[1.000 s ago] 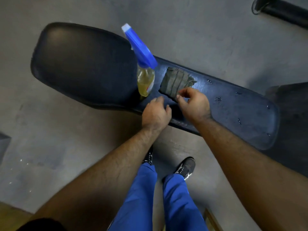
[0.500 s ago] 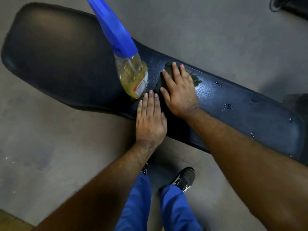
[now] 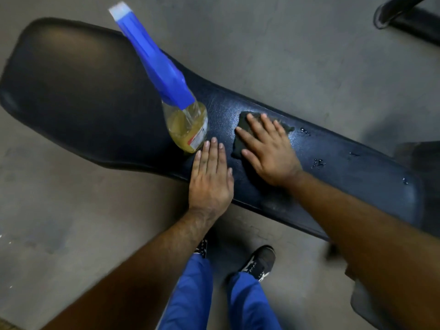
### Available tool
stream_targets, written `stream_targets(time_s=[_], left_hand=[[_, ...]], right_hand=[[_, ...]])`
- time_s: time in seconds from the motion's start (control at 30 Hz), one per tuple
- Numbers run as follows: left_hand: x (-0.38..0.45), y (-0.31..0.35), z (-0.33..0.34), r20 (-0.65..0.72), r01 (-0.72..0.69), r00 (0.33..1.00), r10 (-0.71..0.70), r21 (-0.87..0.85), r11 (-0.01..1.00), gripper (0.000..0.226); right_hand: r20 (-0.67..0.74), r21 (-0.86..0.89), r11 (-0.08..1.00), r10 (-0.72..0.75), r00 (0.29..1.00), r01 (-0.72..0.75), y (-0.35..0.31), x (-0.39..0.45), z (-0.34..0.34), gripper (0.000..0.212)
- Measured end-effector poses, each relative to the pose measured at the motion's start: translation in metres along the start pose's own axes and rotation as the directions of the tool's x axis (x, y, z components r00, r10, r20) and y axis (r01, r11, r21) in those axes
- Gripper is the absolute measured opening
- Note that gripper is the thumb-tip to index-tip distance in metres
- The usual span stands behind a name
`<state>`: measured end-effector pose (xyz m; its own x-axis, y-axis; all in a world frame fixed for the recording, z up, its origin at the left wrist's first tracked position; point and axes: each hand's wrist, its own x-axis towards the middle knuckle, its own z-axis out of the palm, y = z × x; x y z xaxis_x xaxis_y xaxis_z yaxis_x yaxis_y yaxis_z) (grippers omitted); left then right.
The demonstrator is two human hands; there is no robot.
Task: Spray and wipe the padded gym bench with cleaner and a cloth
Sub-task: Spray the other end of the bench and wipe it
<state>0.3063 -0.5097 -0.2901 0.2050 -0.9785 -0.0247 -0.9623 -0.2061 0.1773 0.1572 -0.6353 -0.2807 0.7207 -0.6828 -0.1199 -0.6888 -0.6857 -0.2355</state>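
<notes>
A long black padded bench point(image 3: 78, 91) runs from upper left to lower right, its narrow part wet with droplets point(image 3: 317, 163). A spray bottle point(image 3: 185, 125) with yellow liquid and a blue trigger head stands upright on the pad. My right hand point(image 3: 269, 151) lies flat, fingers spread, pressing a dark cloth point(image 3: 239, 144) onto the pad; most of the cloth is hidden under the palm. My left hand point(image 3: 210, 177) rests flat on the bench's near edge, fingertips just short of the bottle's base, holding nothing.
Grey concrete floor surrounds the bench. My legs in blue trousers point(image 3: 190, 294) and dark shoes point(image 3: 260, 263) stand below the bench's near edge. A black metal equipment frame point(image 3: 404, 15) sits at the top right. Dark padding point(image 3: 423, 158) borders the right edge.
My right hand went from pinching the cloth to lying flat on it and has slid right, away from the bottle. My left hand opened flat on the bench edge. The camera moved closer.
</notes>
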Motion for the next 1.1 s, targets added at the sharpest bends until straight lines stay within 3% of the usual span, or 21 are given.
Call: stream_targets(time_s=[0.07,0.13,0.17,0.23,0.3,0.33,0.37,0.43,0.47,0.5,0.57,0.63,0.7,0.77,0.8,0.87,0.93,0.97,1.0,1.07,1.1], left_hand=[[0.0,-0.002,0.006,-0.033,-0.017,0.999,0.017,-0.004,1.0,0.059],[0.0,-0.003,0.007,-0.051,-0.03,0.998,0.029,-0.004,1.0,0.058],[-0.001,-0.002,0.006,-0.052,-0.033,0.998,0.033,-0.011,0.999,0.058],[-0.002,-0.001,0.004,-0.069,-0.044,0.997,0.042,-0.03,0.999,0.057],[-0.001,-0.004,0.004,-0.078,-0.041,0.996,0.036,-0.064,0.997,0.055],[-0.001,-0.005,0.006,-0.084,-0.041,0.996,0.034,-0.086,0.995,0.055],[-0.001,-0.006,0.007,-0.091,-0.048,0.995,0.039,-0.099,0.994,0.055],[-0.001,-0.005,0.007,-0.1,-0.066,0.993,0.055,-0.11,0.992,0.054],[-0.001,-0.005,0.006,-0.104,-0.069,0.993,0.057,-0.121,0.99,0.054],[0.0,-0.006,0.006,-0.109,-0.065,0.993,0.05,-0.137,0.988,0.053],[0.0,-0.008,0.005,-0.105,-0.057,0.994,0.041,-0.158,0.986,0.052],[-0.002,-0.008,0.006,-0.11,-0.072,0.992,0.056,-0.147,0.987,0.051],[-0.002,-0.008,0.008,-0.127,-0.086,0.989,0.072,-0.104,0.991,0.051],[-0.001,-0.008,0.008,-0.123,-0.089,0.989,0.079,-0.078,0.993,0.051],[-0.002,-0.008,0.006,-0.117,-0.096,0.989,0.087,-0.075,0.993,0.051],[0.0,-0.009,0.003,-0.107,-0.113,0.989,0.103,-0.087,0.99,0.051],[0.002,-0.011,0.001,-0.107,-0.122,0.988,0.109,-0.122,0.985,0.05],[0.001,-0.01,0.001,-0.109,-0.131,0.987,0.116,-0.143,0.981,0.049],[0.002,-0.008,0.001,-0.111,-0.141,0.986,0.124,-0.161,0.977,0.049],[0.003,-0.004,-0.001,-0.113,-0.159,0.984,0.14,-0.185,0.97,0.048],[0.002,-0.001,-0.002,-0.112,-0.168,0.983,0.149,-0.194,0.966,0.048]], right_hand=[[-0.069,0.033,0.973,0.232,0.97,-0.23,0.016,0.019,-0.003,0.058],[-0.11,0.098,0.878,0.477,0.872,-0.468,0.002,0.031,0.001,0.059],[-0.105,0.096,0.883,0.467,0.878,-0.459,-0.013,0.023,0.003,0.059],[-0.049,0.044,0.974,0.222,0.974,-0.22,-0.03,-0.01,0.005,0.057],[0.01,0.007,1.0,0.001,1.0,-0.001,-0.004,-0.033,0.003,0.056],[-0.011,-0.001,0.999,0.04,0.999,-0.04,0.01,-0.03,0.001,0.056],[-0.052,0.014,0.979,0.203,0.978,-0.203,0.02,-0.021,0.0,0.057],[-0.111,0.097,0.833,0.553,0.826,-0.545,0.01,-0.003,0.003,0.06],[-0.116,0.12,0.807,0.59,0.799,-0.579,-0.01,-0.004,0.006,0.06],[-0.113,0.114,0.854,0.519,0.847,-0.508,-0.031,-0.013,0.008,0.06],[-0.051,0.071,0.973,0.223,0.973,-0.22,-0.047,-0.052,0.013,0.056],[-0.027,0.004,0.997,0.081,0.996,-0.081,-0.019,-0.074,0.011,0.055],[-0.096,0.044,0.929,0.37,0.924,-0.367,-0.008,-0.065,0.012,0.055],[-0.145,0.135,0.776,0.63,0.763,-0.616,-0.037,-0.053,0.02,0.057],[-0.149,0.13,0.796,0.605,0.782,-0.591,-0.06,-0.057,0.027,0.057],[-0.125,0.061,0.953,0.303,0.945,-0.298,-0.085,-0.086,0.034,0.056],[-0.086,-0.03,0.998,0.057,0.995,-0.059,-0.059,-0.108,0.032,0.055],[-0.102,-0.047,0.992,0.108,0.989,-0.114,-0.045,-0.109,0.032,0.055],[-0.136,-0.013,0.961,0.274,0.952,-0.278,-0.037,-0.105,0.031,0.055],[-0.193,0.112,0.791,0.611,0.768,-0.601,-0.052,-0.093,0.033,0.055],[-0.201,0.124,0.766,0.641,0.741,-0.63,-0.072,-0.092,0.038,0.056]])
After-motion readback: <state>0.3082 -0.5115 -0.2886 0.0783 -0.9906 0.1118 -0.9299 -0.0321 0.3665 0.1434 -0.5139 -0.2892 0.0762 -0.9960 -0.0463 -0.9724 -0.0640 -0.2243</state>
